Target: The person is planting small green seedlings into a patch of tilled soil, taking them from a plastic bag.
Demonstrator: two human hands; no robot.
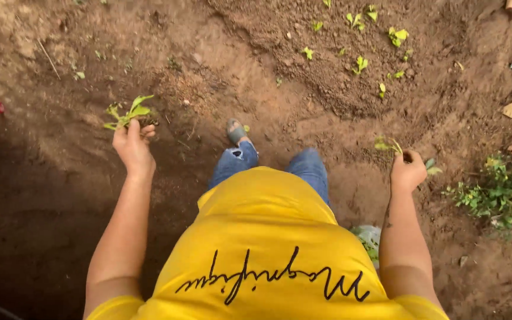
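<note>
- Two seedlings in my hands, one each; roughly ten more sprout in the raised bed [339, 59] ahead
- My left hand [131, 145] pinches a leafy seedling [127, 114], fingers closed round its roots
- My right hand [407, 172] is fisted on a thinner seedling [386, 144], beside my knee

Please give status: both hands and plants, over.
Left hand shut on seedlings. Right hand shut on small seedling. Bare soil ahead, nothing blocking.

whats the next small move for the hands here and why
Probably lower the right hand with its small seedling toward the bare soil ahead: both hands hold seedlings, the left hand a larger bunch, and planted sprouts already dot the bed.
</note>
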